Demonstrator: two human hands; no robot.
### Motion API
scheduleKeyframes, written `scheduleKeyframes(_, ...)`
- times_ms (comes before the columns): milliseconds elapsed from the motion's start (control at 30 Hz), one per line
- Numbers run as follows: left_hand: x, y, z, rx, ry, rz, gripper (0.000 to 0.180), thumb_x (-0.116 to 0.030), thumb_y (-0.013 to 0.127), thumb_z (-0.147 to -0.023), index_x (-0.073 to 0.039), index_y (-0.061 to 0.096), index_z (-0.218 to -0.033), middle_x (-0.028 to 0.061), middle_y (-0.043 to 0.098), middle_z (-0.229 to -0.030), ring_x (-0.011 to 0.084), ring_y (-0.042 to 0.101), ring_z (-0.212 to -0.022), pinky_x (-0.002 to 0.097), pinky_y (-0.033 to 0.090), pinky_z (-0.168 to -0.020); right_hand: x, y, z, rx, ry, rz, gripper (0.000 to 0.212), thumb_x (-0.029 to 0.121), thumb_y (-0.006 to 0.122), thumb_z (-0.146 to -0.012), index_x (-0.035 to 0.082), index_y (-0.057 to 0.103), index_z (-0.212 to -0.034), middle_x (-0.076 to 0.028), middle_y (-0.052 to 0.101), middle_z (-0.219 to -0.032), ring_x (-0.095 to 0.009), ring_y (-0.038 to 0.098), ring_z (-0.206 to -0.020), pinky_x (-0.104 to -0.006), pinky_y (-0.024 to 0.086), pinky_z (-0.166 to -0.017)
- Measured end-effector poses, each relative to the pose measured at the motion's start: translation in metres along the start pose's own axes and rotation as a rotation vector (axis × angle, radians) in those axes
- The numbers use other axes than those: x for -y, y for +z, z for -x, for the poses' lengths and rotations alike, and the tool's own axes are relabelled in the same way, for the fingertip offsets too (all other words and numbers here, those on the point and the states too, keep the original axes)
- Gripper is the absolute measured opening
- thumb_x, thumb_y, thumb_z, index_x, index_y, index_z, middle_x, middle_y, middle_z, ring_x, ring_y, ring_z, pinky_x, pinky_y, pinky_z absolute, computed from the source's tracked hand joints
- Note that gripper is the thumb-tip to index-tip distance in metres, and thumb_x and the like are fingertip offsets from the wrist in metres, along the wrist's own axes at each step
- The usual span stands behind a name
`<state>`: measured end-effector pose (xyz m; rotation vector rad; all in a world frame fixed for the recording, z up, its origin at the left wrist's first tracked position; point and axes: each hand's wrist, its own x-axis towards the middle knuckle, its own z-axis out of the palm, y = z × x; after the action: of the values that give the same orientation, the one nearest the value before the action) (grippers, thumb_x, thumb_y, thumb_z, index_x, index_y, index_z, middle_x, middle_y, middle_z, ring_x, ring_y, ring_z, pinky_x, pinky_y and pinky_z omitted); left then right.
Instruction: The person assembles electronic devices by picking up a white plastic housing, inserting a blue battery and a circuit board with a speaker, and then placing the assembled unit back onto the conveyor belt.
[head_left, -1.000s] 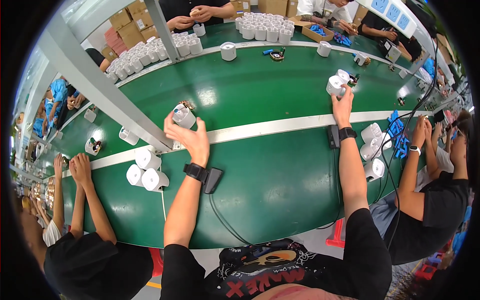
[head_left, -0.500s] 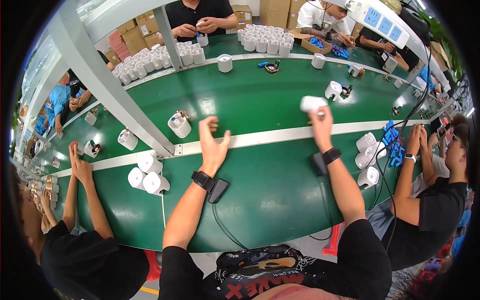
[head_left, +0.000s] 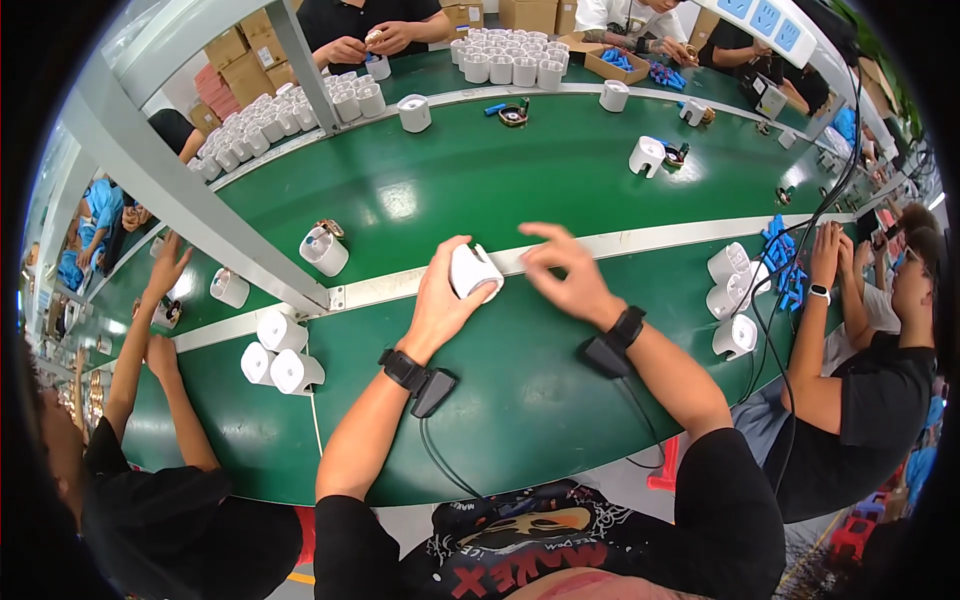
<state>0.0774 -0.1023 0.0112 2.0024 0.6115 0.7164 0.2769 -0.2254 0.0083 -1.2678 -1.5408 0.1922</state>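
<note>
A hollow white plastic housing (head_left: 476, 268) with a notched rim is tilted above the pale metal strip along the middle of the green bench. My left hand (head_left: 436, 300) wraps round its left side, the thumb along its lower edge. To its right, my right hand (head_left: 572, 278) is apart from the housing, empty, with the index finger stretched out and the fingers spread. Both my wrists carry black straps with cabled boxes. Left of my left hand, beyond the strip, another white housing (head_left: 324, 254) stands with a round coppery part at its rim.
Three white housings (head_left: 297, 371) cluster left of my left forearm, by a slanting metal post (head_left: 215, 180). At right, several housings (head_left: 735, 335) stand beside blue cylinders (head_left: 783, 262) and hanging black cables (head_left: 768, 345). Co-workers sit on both sides and across the bench.
The white housing has passed from my right hand to my left hand, which has closed round it. My right hand has come left and opened. The left neighbour's arm has stretched forward.
</note>
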Motion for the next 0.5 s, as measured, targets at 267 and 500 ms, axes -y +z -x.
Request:
scheduleKeyframes(267, -0.018, -0.001, -0.002, 0.123, 0.123, -0.076, 0.083, -0.020, 0.087, -0.065, -0.010, 0.045, -0.136, 0.0136, 0.057, -0.125, 0.0323, 0.056, -0.112, 0.0405, 0.046, -0.096, -0.154, -0.166, 0.017, -0.778, 0.536, 0.145, 0.023, 0.012, 0.062, -0.089, 0.001, 0.064, -0.108, -0.010, 0.068, -0.094, -0.018, 0.066, -0.085, -0.0330, 0.054, -0.076)
scheduleKeyframes(500, -0.009, -0.004, 0.003, 0.178, 0.150, -0.131, 0.072, -0.026, 0.081, -0.073, -0.011, 0.047, -0.135, 0.0128, 0.057, -0.123, 0.0351, 0.056, -0.111, 0.0422, 0.044, -0.096, -0.170, -0.178, -0.014, -0.581, 0.862, 0.999, 0.042, 0.021, 0.061, -0.085, 0.015, 0.058, -0.127, -0.019, 0.061, -0.116, -0.037, 0.060, -0.107, -0.0491, 0.047, -0.093)
